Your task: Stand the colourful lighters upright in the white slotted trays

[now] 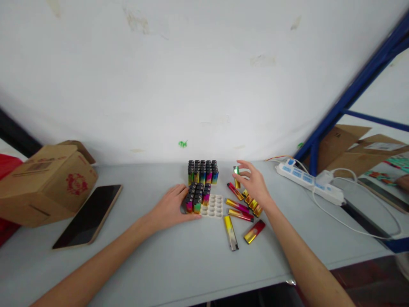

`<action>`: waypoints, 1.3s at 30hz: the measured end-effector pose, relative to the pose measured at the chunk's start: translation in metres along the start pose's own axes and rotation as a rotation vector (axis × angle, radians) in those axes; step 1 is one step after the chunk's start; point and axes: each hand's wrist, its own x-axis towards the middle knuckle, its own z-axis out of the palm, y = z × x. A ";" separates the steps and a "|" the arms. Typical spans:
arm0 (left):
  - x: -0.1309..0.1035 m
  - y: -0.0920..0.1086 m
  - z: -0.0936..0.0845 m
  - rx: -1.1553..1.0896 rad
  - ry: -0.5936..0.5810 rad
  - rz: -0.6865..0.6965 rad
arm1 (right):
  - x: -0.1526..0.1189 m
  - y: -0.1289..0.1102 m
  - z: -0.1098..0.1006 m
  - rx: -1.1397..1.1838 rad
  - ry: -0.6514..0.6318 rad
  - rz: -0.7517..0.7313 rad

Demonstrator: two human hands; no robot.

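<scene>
My left hand (174, 204) is wrapped round the left side of a white tray (218, 206) with rows of holes. Several lighters (197, 205) stand upright in its left part, while holes on the right show bare. In my right hand (254, 183) a green and gold lighter (237, 177) is pinched upright between the fingers, above the table. Behind the tray stands a full block of upright lighters (203, 170) with black tops. Loose lighters lie right of the tray, among them a yellow and silver one (231, 232) and a red and gold one (254, 231).
On the left a tablet (89, 215) lies beside a cardboard box (47, 183). A white power strip (309, 182) with cables sits at the right, near a blue metal frame (348, 94) and open cartons (361, 149). A white wall (204, 85) rises behind the table.
</scene>
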 end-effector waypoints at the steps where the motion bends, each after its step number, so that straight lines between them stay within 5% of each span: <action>1: 0.000 0.000 0.000 0.008 0.002 0.000 | -0.001 -0.002 0.003 0.067 -0.028 0.025; 10: 0.001 0.005 -0.004 -0.017 -0.031 -0.025 | -0.015 -0.026 0.024 0.356 -0.288 0.176; 14: 0.001 0.003 -0.002 -0.015 -0.026 -0.016 | -0.022 -0.028 0.032 0.276 -0.333 0.229; 22: 0.001 0.002 0.000 -0.009 -0.028 -0.009 | -0.029 -0.033 0.042 -0.152 -0.175 -0.025; 39: 0.000 0.000 -0.001 -0.018 -0.018 0.011 | -0.038 -0.046 0.051 -0.213 -0.181 -0.095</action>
